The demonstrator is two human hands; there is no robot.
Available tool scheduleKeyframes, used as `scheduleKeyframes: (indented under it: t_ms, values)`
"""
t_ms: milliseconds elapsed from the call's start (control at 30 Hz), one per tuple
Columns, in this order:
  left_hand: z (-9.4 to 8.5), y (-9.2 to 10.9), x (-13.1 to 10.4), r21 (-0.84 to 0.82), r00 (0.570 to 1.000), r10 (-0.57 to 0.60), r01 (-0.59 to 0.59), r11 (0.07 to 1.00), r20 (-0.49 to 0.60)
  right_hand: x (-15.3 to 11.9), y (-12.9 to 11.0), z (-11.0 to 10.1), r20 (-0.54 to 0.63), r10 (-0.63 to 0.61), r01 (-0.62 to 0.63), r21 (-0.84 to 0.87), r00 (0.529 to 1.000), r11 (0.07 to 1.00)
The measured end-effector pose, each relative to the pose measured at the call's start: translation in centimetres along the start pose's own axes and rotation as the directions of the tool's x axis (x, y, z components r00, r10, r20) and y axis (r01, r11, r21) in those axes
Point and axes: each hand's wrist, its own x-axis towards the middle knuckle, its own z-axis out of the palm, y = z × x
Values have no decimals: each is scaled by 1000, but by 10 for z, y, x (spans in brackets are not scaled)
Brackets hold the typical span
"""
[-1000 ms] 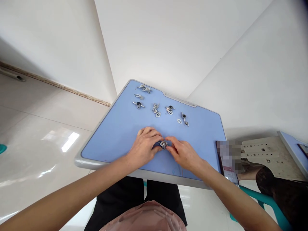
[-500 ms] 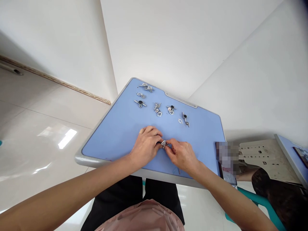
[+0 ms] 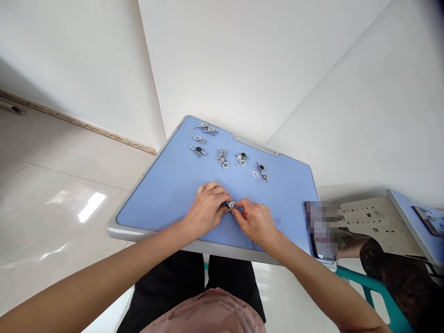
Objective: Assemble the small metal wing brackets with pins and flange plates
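A small silvery metal part (image 3: 231, 206) with a flat flange is pinched between both hands, above the front middle of the blue table (image 3: 166, 199). My left hand (image 3: 207, 207) grips it from the left, thumb against fingers. From the right, the thumb and forefinger of my right hand (image 3: 257, 222) close on its other side. The fingertips hide much of the part. Beyond the hands lie similar parts with black round bodies and two prongs, one at the left (image 3: 198, 150) and one at the right (image 3: 261, 167). A loose oval flange plate (image 3: 255, 174) lies near the right one.
Small piles of metal parts (image 3: 207, 128) sit along the table's far side, with another pile (image 3: 223, 158) nearer the middle. A phone (image 3: 322, 252) lies at the right edge, partly blurred. Walls rise behind the table. A green stool (image 3: 373, 282) and another person's arm are at right.
The metal part has turned between my fingers, its flange now lying flatter. Both hands stay close together; the whole view has shifted slightly.
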Motion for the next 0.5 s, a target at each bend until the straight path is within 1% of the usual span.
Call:
scheduleKeyframes:
  t_ms: [100, 200, 333, 400, 433, 467, 500]
  values:
    - [-4, -1, 0, -13, 999, 2, -2, 1000, 37, 1, 2, 0, -13, -1, 2, 41, 1000, 999]
    - [-6, -1, 2, 5, 999, 11, -11, 1000, 43, 2, 4, 3, -31, 0, 2, 74, 1000, 997]
    - [-9, -1, 4, 50, 998, 4, -7, 999, 66, 2, 11, 7, -85, -31, 43, 151, 996, 988]
    - [-11, -1, 5, 67, 996, 1, -7, 998, 89, 1, 17, 6, -158, -36, 74, 240, 987, 968]
    - [-12, -2, 4, 72, 995, 6, -13, 997, 98, -1, 19, 4, -215, -27, 91, 295, 976, 951]
    - [-13, -2, 4, 77, 994, 14, -22, 997, 104, -2, 22, 3, -287, -7, 110, 345, 958, 932]
    - [-14, -3, 3, 80, 994, 25, -34, 996, 106, -4, 24, 0, -368, 20, 131, 382, 930, 915]
